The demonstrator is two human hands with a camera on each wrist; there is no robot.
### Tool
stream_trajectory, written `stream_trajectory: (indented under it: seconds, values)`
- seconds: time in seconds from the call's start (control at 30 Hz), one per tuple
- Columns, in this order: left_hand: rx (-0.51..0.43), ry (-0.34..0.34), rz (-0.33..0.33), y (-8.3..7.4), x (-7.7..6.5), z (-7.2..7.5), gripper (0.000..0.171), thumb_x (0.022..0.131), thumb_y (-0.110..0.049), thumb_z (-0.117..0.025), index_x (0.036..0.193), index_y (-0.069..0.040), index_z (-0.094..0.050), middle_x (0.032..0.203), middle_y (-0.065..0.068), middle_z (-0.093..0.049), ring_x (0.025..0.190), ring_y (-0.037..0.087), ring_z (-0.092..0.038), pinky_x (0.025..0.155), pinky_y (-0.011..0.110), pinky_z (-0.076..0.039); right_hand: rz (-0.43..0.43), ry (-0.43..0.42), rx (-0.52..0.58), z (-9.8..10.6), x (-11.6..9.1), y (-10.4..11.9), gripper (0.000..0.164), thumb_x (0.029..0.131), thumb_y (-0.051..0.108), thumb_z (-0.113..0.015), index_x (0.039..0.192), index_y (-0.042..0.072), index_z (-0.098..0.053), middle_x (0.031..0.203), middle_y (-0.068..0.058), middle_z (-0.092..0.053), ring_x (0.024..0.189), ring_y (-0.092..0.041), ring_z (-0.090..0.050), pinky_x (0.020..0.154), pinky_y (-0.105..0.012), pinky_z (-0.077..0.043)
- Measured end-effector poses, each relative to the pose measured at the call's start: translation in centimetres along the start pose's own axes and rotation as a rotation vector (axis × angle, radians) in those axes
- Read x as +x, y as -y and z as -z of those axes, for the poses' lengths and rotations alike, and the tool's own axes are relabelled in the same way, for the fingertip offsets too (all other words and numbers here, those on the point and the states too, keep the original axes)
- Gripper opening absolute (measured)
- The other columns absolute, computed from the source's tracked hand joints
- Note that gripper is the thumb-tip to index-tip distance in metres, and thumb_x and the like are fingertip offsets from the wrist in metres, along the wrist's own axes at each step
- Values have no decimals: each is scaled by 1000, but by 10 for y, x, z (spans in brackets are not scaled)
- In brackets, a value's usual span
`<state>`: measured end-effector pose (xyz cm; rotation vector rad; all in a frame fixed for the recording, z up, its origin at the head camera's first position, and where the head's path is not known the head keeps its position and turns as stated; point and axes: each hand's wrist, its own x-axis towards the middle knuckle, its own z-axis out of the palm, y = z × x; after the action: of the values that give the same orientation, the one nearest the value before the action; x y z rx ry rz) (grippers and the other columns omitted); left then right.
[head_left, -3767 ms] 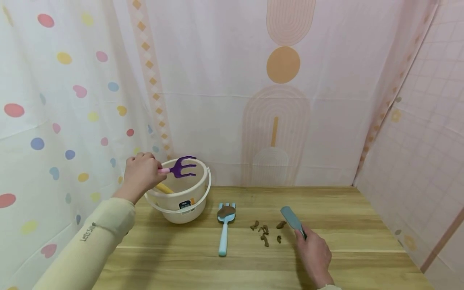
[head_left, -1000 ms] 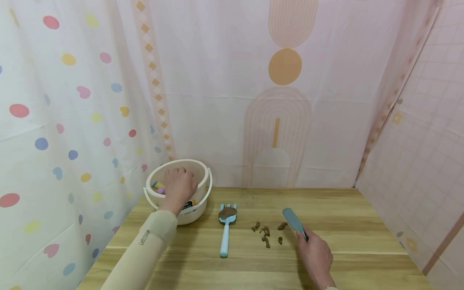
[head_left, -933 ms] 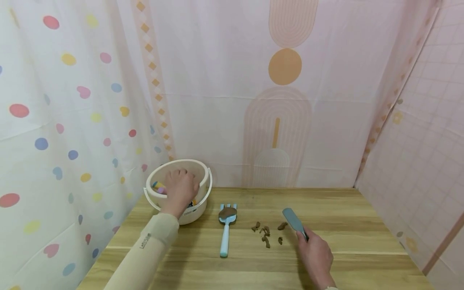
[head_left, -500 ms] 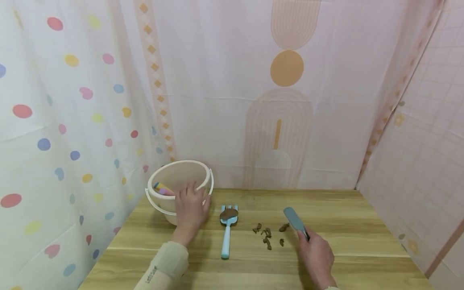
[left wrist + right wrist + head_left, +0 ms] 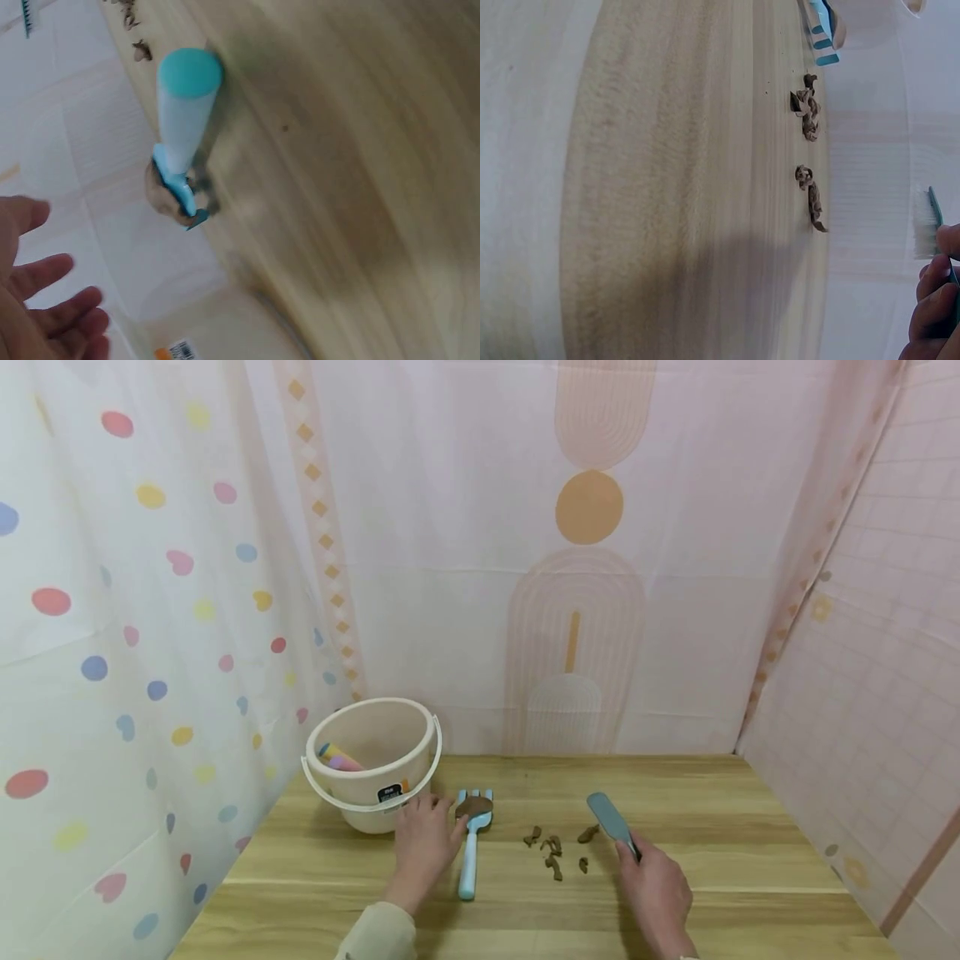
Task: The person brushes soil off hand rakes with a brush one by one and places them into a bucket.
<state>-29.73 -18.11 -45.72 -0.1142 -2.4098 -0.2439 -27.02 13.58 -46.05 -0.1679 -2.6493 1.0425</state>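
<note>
Backing the wooden table point(image 5: 720, 902) is patterned fabric point(image 5: 442, 527); left hand point(image 5: 426, 842) relaxed beside a fork point(image 5: 468, 860), right hand point(image 5: 656, 887) gripping a brush point(image 5: 609, 816).

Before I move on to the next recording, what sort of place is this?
Probably a makeshift indoor corner screened off for staged tabletop work; the building itself cannot be told. Printed hangings close in a wood-grain surface, which bears a cream bucket and scattered brown scraps.

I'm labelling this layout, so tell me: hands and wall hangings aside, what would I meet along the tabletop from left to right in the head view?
White bucket → light-blue fork-like tool → brown scraps → grey-blue brush.
</note>
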Motion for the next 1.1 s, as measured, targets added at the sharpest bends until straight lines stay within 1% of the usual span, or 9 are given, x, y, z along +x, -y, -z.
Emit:
stream_trajectory:
  seconds: [0.1,0.2,0.3,0.37,0.53,0.67,0.87,0.97,1.1]
  values:
    - [29,121,62,-1,-5,-6,40,83,-37,-78,106,-4,-72,98,18,-66,98,39,-59,83,54,-45,3,-8,5,0,0,0,32,99,30,-60,122,9,-69,59,1,-50,49,-16,-41,46,-32,-30]
    - [31,226,125,0,-11,-13,47,83,-42,-77,108,-3,-70,98,19,-65,97,40,-59,79,54,-46,6,-7,11,-1,-1,0,30,99,29,-60,118,9,-70,56,1,-44,48,-16,-39,45,-32,-30]
    - [31,303,173,0,-14,-21,50,83,-47,-75,103,-2,-68,95,18,-63,93,38,-58,74,54,-46,9,-8,15,-1,-2,0,30,99,30,-59,118,10,-70,55,2,-43,48,-15,-39,45,-32,-29]
    - [33,336,193,-3,-15,-24,51,83,-50,-74,98,-1,-68,93,18,-61,93,37,-58,75,54,-46,15,-13,16,-1,-1,0,29,99,30,-59,117,10,-70,55,2,-42,48,-15,-39,45,-32,-29]
    - [85,354,204,-13,-17,-29,55,81,-55,-73,91,-1,-67,87,16,-60,90,36,-57,78,53,-45,22,-33,12,0,0,2,27,99,31,-59,114,11,-70,56,2,-42,49,-16,-39,46,-32,-28]
    - [117,378,212,-16,-19,-35,58,79,-56,-75,86,1,-68,85,17,-59,87,35,-58,76,51,-47,18,-40,8,1,-1,3,27,98,31,-60,115,12,-70,57,2,-45,50,-16,-40,46,-33,-28]
    - [116,436,228,-22,-20,-38,50,80,-50,-76,78,-1,-65,85,19,-59,86,34,-58,78,53,-47,19,-34,2,1,-1,4,29,98,30,-61,118,11,-70,61,1,-52,52,-17,-42,46,-33,-30]
    - [103,435,232,-25,-21,-38,45,78,-46,-77,72,-4,-61,82,16,-57,82,32,-57,76,52,-45,18,-31,1,0,-1,4,29,98,30,-61,119,11,-70,60,2,-50,51,-17,-41,46,-33,-30]
    - [92,439,254,-26,-21,-38,38,79,-37,-77,70,-5,-59,77,13,-54,77,30,-56,74,51,-44,17,-27,4,0,-1,4,30,98,31,-61,120,11,-69,58,2,-48,50,-16,-40,46,-33,-29]
